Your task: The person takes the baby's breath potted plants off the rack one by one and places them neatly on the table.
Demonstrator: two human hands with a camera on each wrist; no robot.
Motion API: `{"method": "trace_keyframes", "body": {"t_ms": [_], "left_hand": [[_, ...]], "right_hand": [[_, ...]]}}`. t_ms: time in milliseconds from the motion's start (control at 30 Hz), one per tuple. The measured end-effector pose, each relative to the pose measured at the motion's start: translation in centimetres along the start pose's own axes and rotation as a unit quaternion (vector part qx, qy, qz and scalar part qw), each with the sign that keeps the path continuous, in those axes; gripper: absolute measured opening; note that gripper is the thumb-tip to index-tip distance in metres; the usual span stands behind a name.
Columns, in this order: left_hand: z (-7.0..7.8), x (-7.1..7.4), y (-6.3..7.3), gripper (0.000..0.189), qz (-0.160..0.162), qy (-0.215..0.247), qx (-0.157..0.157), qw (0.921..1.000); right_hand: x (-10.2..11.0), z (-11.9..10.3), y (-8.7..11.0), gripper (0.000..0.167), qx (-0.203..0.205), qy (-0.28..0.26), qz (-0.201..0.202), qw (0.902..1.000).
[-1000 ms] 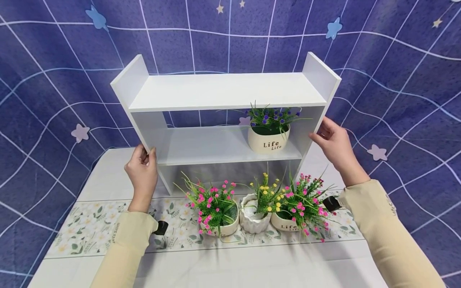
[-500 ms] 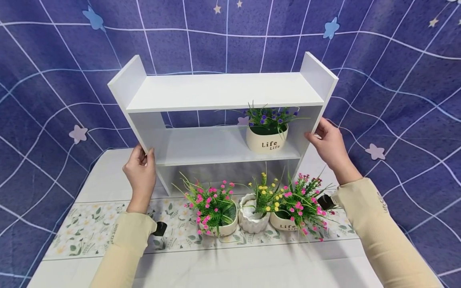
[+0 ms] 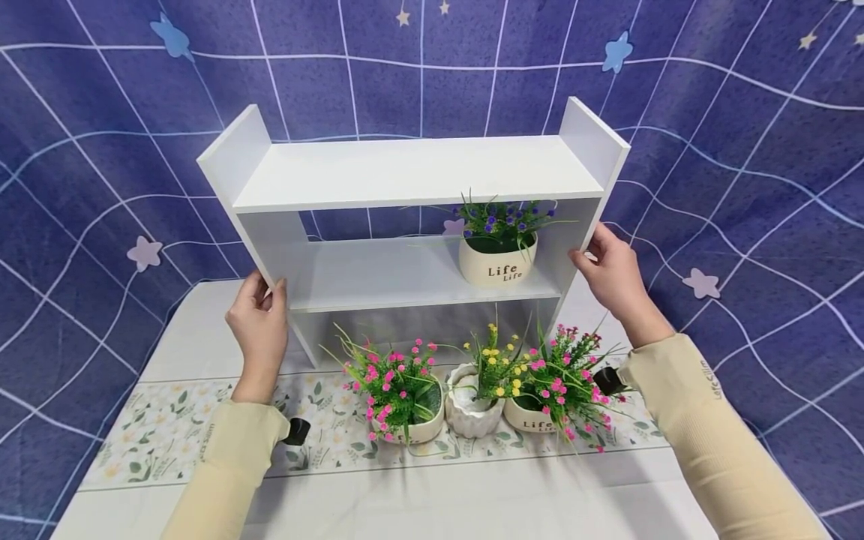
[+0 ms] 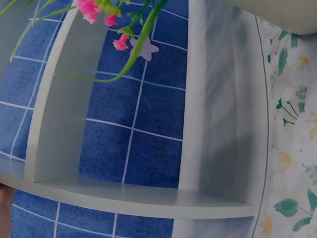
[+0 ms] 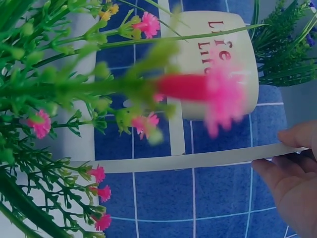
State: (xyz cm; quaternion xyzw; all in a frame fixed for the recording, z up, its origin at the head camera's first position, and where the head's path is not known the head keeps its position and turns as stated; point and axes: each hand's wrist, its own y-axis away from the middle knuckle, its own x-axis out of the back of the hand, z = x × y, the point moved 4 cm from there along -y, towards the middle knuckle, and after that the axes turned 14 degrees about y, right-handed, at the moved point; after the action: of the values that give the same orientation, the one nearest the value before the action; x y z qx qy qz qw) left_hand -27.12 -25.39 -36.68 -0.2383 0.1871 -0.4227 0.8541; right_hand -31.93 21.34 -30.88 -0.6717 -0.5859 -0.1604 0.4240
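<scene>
A white two-tier shelf unit (image 3: 405,174) with raised side panels stands upright across the table. Its left side panel is gripped at the front edge by my left hand (image 3: 259,319). On the opposite side my right hand (image 3: 614,274) pinches the other panel's front edge, the thumb at the front face; the right wrist view shows the fingers (image 5: 292,183) along that board. A cream pot (image 3: 498,262) marked "Life", with blue-purple flowers, sits on the right part of the middle board. The left wrist view catches only a sliver of the left hand (image 4: 5,210).
Before the shelf stand a pink-flowered cream pot (image 3: 421,429), a white fluted pot (image 3: 475,416) with yellow flowers and another pink-flowered cream pot (image 3: 529,418). They rest on a floral runner (image 3: 162,427) over a white tablecloth (image 3: 378,502). A blue grid curtain (image 3: 432,90) hangs behind.
The head view has shifted slightly, so the shelf, hands and curtain appear a little farther left. Both hands keep their hold on the side panels, and the pots stay put.
</scene>
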Motion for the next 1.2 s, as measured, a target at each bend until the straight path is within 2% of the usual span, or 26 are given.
{"method": "trace_keyframes", "body": {"t_ms": [300,433,600,833,967,1067,1200], "left_hand": [[1.0,0.1,0.4,0.035,-0.013,0.006,0.021,0.9997],[2.1,-0.1,0.8,0.043,-0.008,0.022,0.012,0.9996],[3.7,-0.5,0.9,0.052,0.002,0.073,-0.015,0.9972],[5.8,-1.2,1.2,0.050,0.017,0.128,-0.106,0.9859],[6.7,-1.7,1.4,0.043,0.017,0.138,-0.132,0.9815],[7.1,-2.3,1.4,0.040,-0.002,0.136,-0.130,0.9821],[7.3,-3.1,1.2,0.037,-0.059,0.107,-0.101,0.9873]], "right_hand": [[0.0,0.1,0.1,0.041,0.002,0.007,0.004,1.0000],[-0.1,0.0,0.1,0.041,0.000,0.004,0.005,1.0000],[-0.1,-0.1,0.2,0.040,-0.005,0.004,0.007,1.0000],[-0.1,-0.3,0.2,0.038,-0.001,0.004,0.012,0.9999],[0.0,-0.2,0.2,0.038,0.000,0.003,0.014,0.9999],[-0.1,-0.1,0.1,0.038,0.000,0.005,0.013,0.9999],[-0.1,0.0,0.0,0.038,0.002,0.010,0.014,0.9999]]}}
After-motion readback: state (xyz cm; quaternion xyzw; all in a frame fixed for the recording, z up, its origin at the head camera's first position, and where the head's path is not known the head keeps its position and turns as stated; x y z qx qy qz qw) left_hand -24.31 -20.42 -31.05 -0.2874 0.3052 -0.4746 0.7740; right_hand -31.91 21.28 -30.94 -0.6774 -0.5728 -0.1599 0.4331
